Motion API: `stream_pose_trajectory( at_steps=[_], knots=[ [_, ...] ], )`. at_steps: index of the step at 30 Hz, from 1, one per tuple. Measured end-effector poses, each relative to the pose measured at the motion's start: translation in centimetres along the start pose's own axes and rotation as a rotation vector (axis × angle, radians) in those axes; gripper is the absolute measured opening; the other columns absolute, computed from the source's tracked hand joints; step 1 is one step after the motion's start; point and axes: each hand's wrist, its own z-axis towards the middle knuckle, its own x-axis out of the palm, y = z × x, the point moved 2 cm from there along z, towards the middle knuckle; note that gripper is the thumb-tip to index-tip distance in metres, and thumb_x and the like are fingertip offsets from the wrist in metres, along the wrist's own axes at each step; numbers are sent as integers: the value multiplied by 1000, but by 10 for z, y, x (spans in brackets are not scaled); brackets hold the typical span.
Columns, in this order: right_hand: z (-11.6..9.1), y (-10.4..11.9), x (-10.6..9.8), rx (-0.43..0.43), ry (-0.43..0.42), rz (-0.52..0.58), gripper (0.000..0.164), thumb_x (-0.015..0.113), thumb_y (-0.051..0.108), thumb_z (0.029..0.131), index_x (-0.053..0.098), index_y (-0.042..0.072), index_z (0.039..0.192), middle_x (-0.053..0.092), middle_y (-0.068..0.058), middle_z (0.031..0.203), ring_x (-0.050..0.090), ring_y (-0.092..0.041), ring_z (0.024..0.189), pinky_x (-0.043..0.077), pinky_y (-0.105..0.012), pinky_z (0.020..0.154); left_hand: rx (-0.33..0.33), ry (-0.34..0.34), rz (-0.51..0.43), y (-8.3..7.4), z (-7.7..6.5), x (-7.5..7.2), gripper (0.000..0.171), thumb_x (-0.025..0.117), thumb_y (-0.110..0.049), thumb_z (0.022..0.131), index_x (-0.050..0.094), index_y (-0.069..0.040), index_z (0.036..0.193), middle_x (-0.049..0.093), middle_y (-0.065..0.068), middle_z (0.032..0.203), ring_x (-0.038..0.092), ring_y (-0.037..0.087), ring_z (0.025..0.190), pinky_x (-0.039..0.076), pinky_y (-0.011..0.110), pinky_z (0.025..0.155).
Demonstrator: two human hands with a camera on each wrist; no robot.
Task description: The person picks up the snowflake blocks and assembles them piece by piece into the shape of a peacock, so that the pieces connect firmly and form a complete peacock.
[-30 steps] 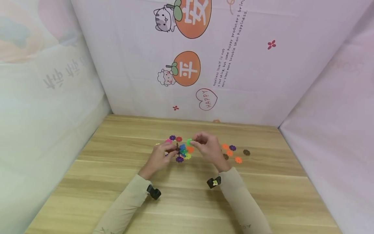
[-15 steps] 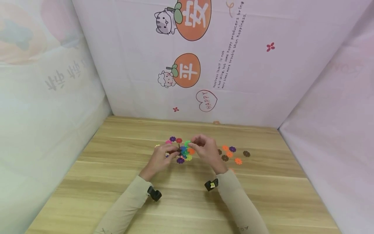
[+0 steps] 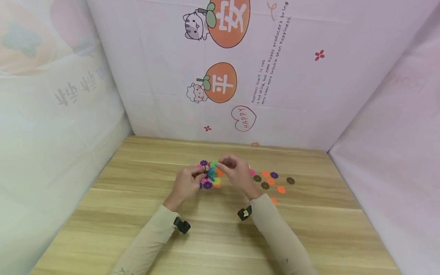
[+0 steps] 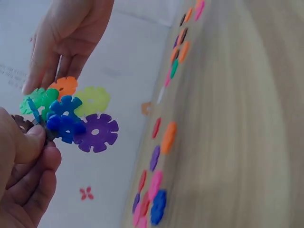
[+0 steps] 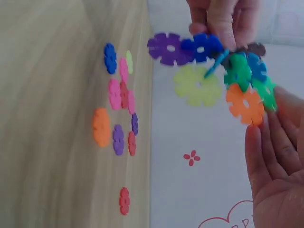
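My left hand [image 3: 185, 187] pinches a raised cluster of interlocked flower-shaped plastic discs at a dark brown piece, thumb against fingers. In the left wrist view the cluster shows a blue disc [image 4: 57, 121], a purple disc [image 4: 108, 135] and a yellow disc [image 4: 100, 100]. An orange disc [image 5: 235, 96] and a darker green disc [image 5: 237, 71] also belong to it in the right wrist view. My right hand [image 3: 238, 176] holds a light green disc [image 5: 267, 95] at the cluster's edge, its fingertips right beside the orange disc. Part of the light green disc is hidden behind its neighbours.
Loose discs lie flat on the wooden table [image 3: 213, 236]. To the right are several, among them an orange disc [image 3: 280, 189] and a brown disc [image 3: 290, 180]. More, including a blue disc [image 5: 110, 58], lie below the hands. A printed cloth wall [image 3: 165, 95] stands behind.
My right hand has moved left with the light green disc, from beside the cluster up against it. The cluster has shifted slightly left in my left hand's grip.
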Motion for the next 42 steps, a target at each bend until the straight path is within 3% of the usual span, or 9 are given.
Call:
stream_pose_trajectory(
  at_steps=[5,10,14,18,23,28,33,42],
  knots=[
    [19,-3,4,47,100,-74,27,78,23,97,74,5,116,79,-9,108,76,-21,97,64,-31,89,-161,-35,15,21,4,-21,13,71,-8,101,79,-2,109,78,13,104,69,20,85,59,26,71],
    [22,-12,29,86,390,-223,28,76,18,98,73,2,122,77,-9,113,74,-22,101,64,-32,90,-221,-93,24,44,4,-39,15,71,-6,100,78,3,110,78,19,103,71,26,86,59,25,74],
    [20,-20,54,18,570,-350,29,75,15,100,74,3,125,76,-10,120,72,-21,108,62,-32,96,-249,-125,7,58,3,-47,15,70,-5,101,77,4,109,78,21,101,72,28,84,56,19,69],
    [18,-25,74,-84,642,-455,24,77,19,98,78,4,117,78,-8,110,70,-18,99,61,-28,90,-246,-129,-7,62,2,-49,14,70,-5,100,77,4,109,78,21,99,74,29,82,56,16,67],
    [17,-28,84,-96,649,-501,16,80,21,96,82,8,103,71,-1,90,55,-13,84,50,-22,75,-245,-118,-4,59,4,-48,14,72,-7,99,78,3,107,79,19,99,73,27,82,57,19,69],
    [13,-28,78,-4,593,-390,8,80,15,95,76,9,98,72,0,94,62,-9,85,57,-21,79,-245,-93,13,54,6,-44,14,72,-10,100,78,1,107,78,18,102,71,25,86,61,27,74],
    [7,-24,45,68,524,-257,5,77,9,97,72,10,97,75,0,94,70,-15,86,60,-23,77,-197,-50,58,47,6,-35,13,72,-8,100,77,2,106,76,17,100,70,24,86,62,30,74],
    [22,0,-29,19,331,-228,4,75,11,99,73,8,101,77,-5,93,73,-18,82,63,-30,75,-43,75,104,24,5,-9,8,72,-5,100,75,1,103,74,11,95,68,16,83,61,25,72]
  ],
)
